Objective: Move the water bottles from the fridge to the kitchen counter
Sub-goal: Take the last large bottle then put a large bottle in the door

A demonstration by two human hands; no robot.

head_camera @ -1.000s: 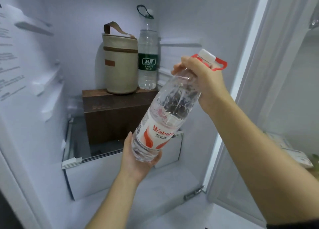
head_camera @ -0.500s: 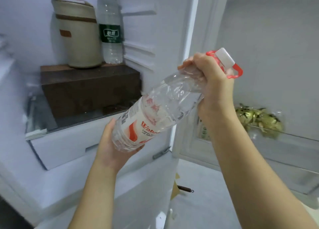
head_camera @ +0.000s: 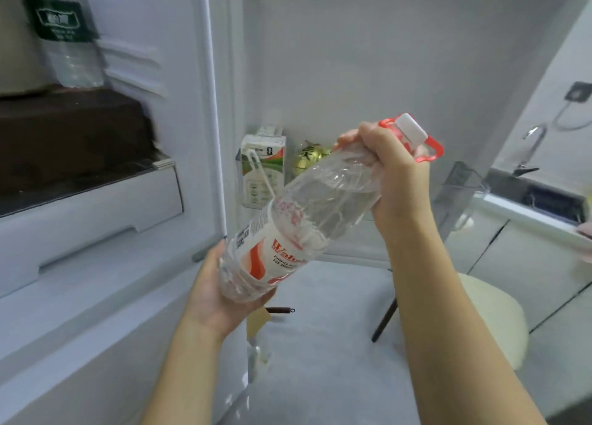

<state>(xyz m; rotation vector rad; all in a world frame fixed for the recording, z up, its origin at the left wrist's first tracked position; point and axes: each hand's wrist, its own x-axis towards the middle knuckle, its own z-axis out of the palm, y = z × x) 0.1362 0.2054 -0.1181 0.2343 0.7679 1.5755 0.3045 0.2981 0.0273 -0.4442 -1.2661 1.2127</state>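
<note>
A large clear water bottle [head_camera: 307,219] with a red-and-white label, white cap and red carry handle lies tilted in front of the open fridge door. My right hand [head_camera: 390,174] grips its shoulder just below the neck. My left hand [head_camera: 214,296] cups the bottle's base from underneath. A second water bottle [head_camera: 69,40] with a dark green label stands inside the fridge at the upper left, on a dark brown box [head_camera: 64,136]. The kitchen counter [head_camera: 525,213] shows at the right edge.
The fridge door shelf holds a drink carton [head_camera: 261,168] and a gold-wrapped item [head_camera: 307,158]. A beige bag [head_camera: 16,56] stands left of the green-label bottle. A cream stool [head_camera: 493,315] with dark legs is on the floor right of my arm. A faucet [head_camera: 531,145] rises over the counter.
The view has swung right, away from the fridge interior toward the door and counter. The bottle in both hands has come out of the fridge and moved right.
</note>
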